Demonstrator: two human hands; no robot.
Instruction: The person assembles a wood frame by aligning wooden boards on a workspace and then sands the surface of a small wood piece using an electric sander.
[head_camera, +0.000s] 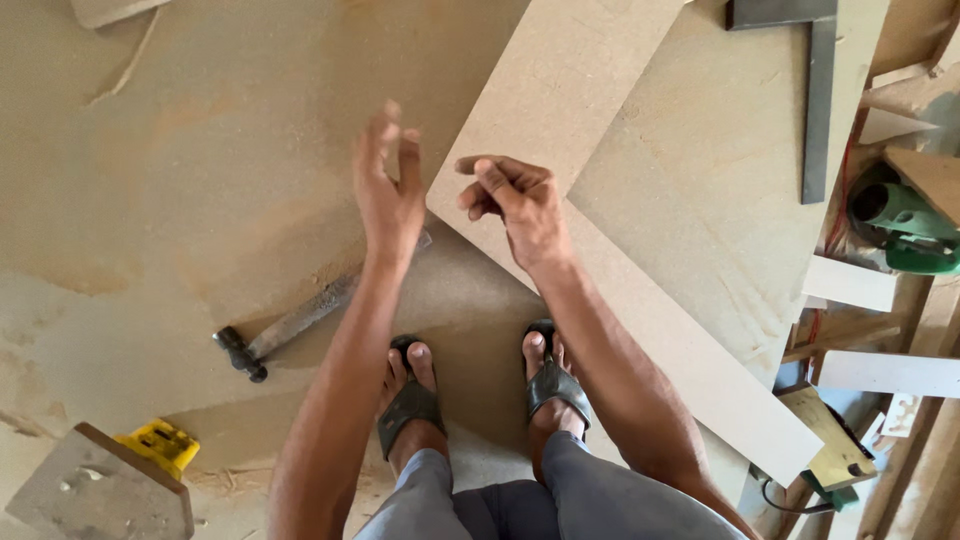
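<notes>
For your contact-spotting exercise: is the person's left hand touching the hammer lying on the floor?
Apart. The head view shows the left hand raised, open and empty, above the hammer on the dusty floor.

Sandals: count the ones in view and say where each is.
2. The left sandal is on the left foot, below the open left hand. The right sandal is on the right foot, below the curled right hand. None seems hidden.
</notes>
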